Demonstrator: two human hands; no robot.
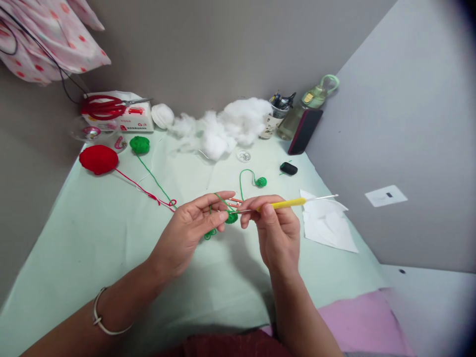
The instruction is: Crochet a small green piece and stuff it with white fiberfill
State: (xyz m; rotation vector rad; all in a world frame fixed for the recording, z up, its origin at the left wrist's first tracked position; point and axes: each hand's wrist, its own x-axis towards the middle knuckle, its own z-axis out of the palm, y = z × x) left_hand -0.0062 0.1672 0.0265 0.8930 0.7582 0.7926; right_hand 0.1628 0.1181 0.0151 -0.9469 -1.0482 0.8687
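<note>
- Head view: left hand (189,223) pinching the small green crochet piece (232,217), up above the table (96,258)!
- Right hand (278,225) pinches the yellow-handled hook (286,203), one tip right at that piece.
- Green yarn ball (140,145), back left.

My left hand (189,223) covers part of the green piece (232,217), and I can't tell whether the inner tip of the hook (286,203) sits in a loop. My right hand (278,228) hides some of the hook. The phone (306,132) blocks part of the bottle (289,124); my view's edge cuts off the spotted cloth (55,39).
</note>
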